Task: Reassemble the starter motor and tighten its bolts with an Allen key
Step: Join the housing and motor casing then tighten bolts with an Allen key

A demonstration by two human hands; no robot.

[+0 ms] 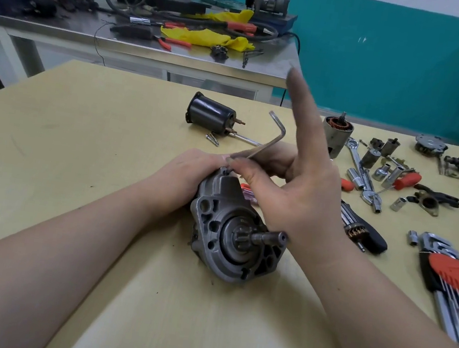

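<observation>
On the pale yellow tabletop [78, 152], near its middle, the starter motor [236, 233] lies on its side with its pinion shaft pointing toward the camera and slightly right. Left hand [190, 171] wraps over the far left of the housing, its fingers curled round the body. Right hand [294, 188] is above the motor — thumb and a finger pinch the long arm of the Allen key [268, 138], whose lower tip sits at a bolt on the upper lug of the housing, while the index finger sticks straight up and the short bent end of the key points up and left. So the left grip is closed round the motor, the right grip pinched on the key.

Beyond the hands a black cylindrical solenoid [210, 115] lies on its side, well apart from the motor. To the right an armature [337, 133] stands upright, near scattered sockets [382, 171] and a wrench [357, 159]. At the right edge lies a set of hex keys in a red holder [450, 275]. Behind — a steel bench [180, 54] with yellow cloths [206, 37] and pliers.
</observation>
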